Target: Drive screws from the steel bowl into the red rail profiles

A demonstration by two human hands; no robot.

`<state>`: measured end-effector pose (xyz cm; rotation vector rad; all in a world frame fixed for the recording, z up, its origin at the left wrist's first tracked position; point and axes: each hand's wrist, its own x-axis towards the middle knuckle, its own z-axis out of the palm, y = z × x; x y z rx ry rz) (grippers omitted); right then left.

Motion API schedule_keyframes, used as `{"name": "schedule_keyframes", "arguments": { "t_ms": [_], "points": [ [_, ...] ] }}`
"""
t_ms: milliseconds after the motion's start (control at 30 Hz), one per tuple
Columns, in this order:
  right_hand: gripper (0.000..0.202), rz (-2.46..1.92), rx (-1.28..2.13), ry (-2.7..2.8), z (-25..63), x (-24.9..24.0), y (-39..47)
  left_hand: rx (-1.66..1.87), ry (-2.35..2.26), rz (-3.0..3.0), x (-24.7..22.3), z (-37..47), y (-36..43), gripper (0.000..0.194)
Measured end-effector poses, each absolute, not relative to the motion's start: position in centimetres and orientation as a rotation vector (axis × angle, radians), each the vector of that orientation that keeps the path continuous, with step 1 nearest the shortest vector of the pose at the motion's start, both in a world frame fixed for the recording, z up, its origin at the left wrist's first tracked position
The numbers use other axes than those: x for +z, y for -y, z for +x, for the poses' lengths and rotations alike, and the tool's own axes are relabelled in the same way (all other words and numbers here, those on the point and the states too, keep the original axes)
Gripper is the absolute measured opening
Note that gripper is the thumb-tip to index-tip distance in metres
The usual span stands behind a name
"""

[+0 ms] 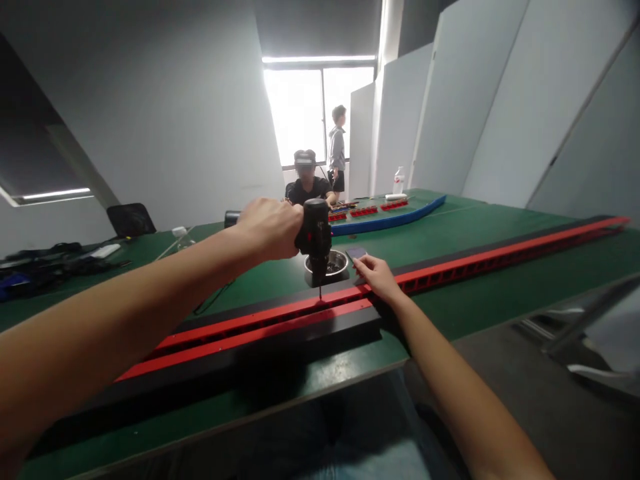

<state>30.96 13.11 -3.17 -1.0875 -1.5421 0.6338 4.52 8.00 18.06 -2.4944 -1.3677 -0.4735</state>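
Note:
My left hand (274, 227) is wrapped round the grip of a black cordless drill (317, 230). The drill stands upright with its thin bit pointing down, and the tip meets or nearly meets the red slotted rail (235, 325). Black strips run along both sides of that rail. With its fingers closed, my right hand (376, 275) pinches a small flat dark-grey piece (357, 253) just above the rail, right of the drill. A metal bowl (341, 261) of small dark parts sits behind the drill, which partly hides it.
The green table (450, 320) carries a long curved blue strip (390, 223) and several short red pieces (364, 211) farther back. A bottle (399, 180) stands there. Black cables (55, 257) lie at left. One person (306, 183) sits opposite; another (337, 150) stands by the window.

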Motion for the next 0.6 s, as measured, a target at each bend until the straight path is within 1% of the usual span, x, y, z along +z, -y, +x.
{"name": "schedule_keyframes", "arguments": {
  "t_ms": [100, 167, 300, 400, 500, 600],
  "points": [
    [0.045, -1.115, 0.661, 1.569, 31.0, -2.9, -13.2, -0.262, 1.209, -2.328, 17.8, 4.6, -8.4, 0.037],
    [0.042, -1.175, 0.618, 1.641, 31.6, -2.6, -13.4, -0.22, 1.178, -2.311, 17.8, 4.4, -8.6, 0.036],
    [0.029, -1.462, 0.281, 1.798, 35.6, -2.7, -13.9, -0.205, 1.12, -2.331, 18.0, 3.9, -8.5, 0.041],
    [0.025, -1.728, 0.125, 1.741, 40.4, -3.1, -14.3, -0.215, 1.107, -2.349, 18.0, 3.6, -8.5, 0.039],
    [0.025, -1.931, 0.005, 1.718, 44.2, -3.6, -14.6, -0.205, 1.15, -2.351, 17.9, 3.3, -8.7, 0.038],
    [0.03, -2.036, -0.069, 1.693, 45.4, -3.9, -14.8, -0.198, 1.173, -2.357, 17.5, 2.8, -8.9, 0.043]
  ]
}}
